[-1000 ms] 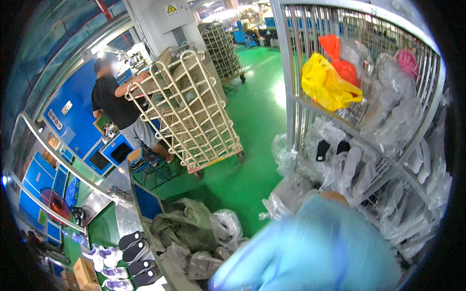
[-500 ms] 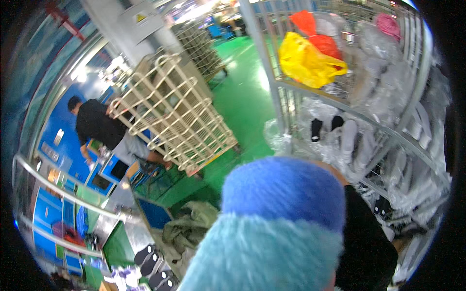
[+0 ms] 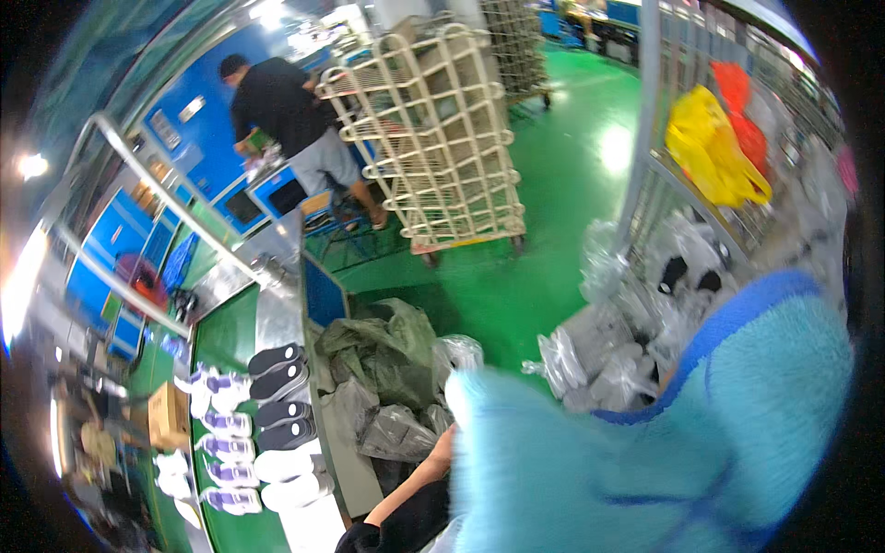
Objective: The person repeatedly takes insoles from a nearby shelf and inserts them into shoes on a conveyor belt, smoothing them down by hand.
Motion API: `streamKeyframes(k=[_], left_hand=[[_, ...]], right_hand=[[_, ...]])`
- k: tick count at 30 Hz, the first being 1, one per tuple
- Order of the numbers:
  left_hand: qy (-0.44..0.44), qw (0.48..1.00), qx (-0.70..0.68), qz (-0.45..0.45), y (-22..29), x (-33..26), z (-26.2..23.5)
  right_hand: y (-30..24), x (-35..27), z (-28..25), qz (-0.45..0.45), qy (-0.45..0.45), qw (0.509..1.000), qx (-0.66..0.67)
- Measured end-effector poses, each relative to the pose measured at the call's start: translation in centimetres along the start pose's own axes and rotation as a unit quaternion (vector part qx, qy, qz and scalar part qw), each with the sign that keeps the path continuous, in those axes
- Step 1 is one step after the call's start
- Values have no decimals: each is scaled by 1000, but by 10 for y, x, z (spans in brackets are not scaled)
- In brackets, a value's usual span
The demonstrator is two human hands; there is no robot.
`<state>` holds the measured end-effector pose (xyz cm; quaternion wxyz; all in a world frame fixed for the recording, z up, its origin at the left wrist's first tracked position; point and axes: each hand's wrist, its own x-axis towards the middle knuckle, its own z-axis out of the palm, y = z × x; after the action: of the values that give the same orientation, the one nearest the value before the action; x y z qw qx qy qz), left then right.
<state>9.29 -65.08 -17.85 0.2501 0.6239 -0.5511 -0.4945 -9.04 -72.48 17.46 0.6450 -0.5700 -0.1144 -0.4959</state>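
A large light-blue plush piece point(image 3: 590, 461) with a darker blue edge and dark blue lines fills the lower right, very close to me. My left forearm, in a black sleeve, rises from the lower edge. At its end my left hand point(image 3: 446, 452) reaches the plush's left side, where the fingers are hidden behind it, so its grip does not show. My right hand is not in view. Just left of the plush, grey plastic bags point(image 3: 401, 433) and olive-green sacking point(image 3: 387, 350) lie beside the workbench.
Left, white-and-purple shoes point(image 3: 229, 449) and dark insoles point(image 3: 281, 378) line the bench point(image 3: 323, 461). Ahead stands a cream wire trolley point(image 3: 442, 147), with a person point(image 3: 281, 111) working beyond it. Right, a metal rack point(image 3: 636, 175) holds a yellow bag point(image 3: 705, 147) above bagged goods point(image 3: 608, 350).
My view has swung left, bringing the shoe-lined bench further in. The plush has shifted right and shows a broader light-blue side. My left forearm has come into view.
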Motion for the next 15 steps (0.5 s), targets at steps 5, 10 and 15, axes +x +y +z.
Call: streamKeyframes(k=[5, 10, 15], left_hand=[[-83, 989, -121, 7, 91, -2, -18], [-169, 947, -270, 30, 153, -38, -60], [-327, 863, -378, 71, 228, -68, -82]], right_hand=[[-28, 23, 35, -98, -72, 989, 86], [-34, 56, 92, -77, -206, 954, 206], [-72, 47, 97, 205, -260, 927, 173]])
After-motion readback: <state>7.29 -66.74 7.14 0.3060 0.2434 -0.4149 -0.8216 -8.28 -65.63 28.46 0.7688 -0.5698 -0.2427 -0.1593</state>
